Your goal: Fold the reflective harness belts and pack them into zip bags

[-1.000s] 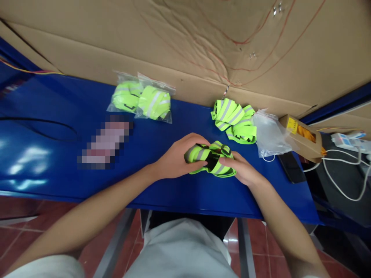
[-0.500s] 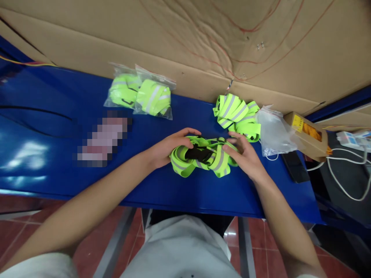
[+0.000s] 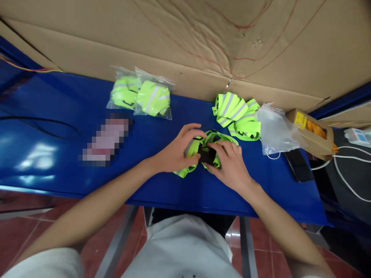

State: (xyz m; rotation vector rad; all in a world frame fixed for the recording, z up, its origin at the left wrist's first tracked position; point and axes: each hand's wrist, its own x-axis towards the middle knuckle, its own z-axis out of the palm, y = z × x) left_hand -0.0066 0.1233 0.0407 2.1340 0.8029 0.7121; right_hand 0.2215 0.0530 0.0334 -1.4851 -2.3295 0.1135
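A bundle of neon yellow-green reflective straps (image 3: 189, 168) with grey stripes lies between my hands on the blue table (image 3: 179, 193). My left hand (image 3: 178, 150) is closed around its left part, thumb against the edge of a dark piece (image 3: 206, 155), perhaps a buckle, in the middle. From the other side my right hand (image 3: 233, 164) grips the bundle, with thumb and fingers about the dark piece and the strap loops. The fingers hide part of it. Just beyond my right hand lies a loose heap of similar straps (image 3: 236, 112).
Two clear zip bags of folded straps (image 3: 153, 98) rest at the back left, near a blurred-out object (image 3: 107, 139). To the right are clear plastic bags (image 3: 275, 131), a cardboard box (image 3: 311, 131), a black phone (image 3: 298, 166) and white cables (image 3: 348, 170). A cardboard panel (image 3: 116, 34) stands behind.
My right hand has moved left and closed in on the dark middle piece. The strap bundle is squeezed narrower, and my left hand has shifted slightly right over it.
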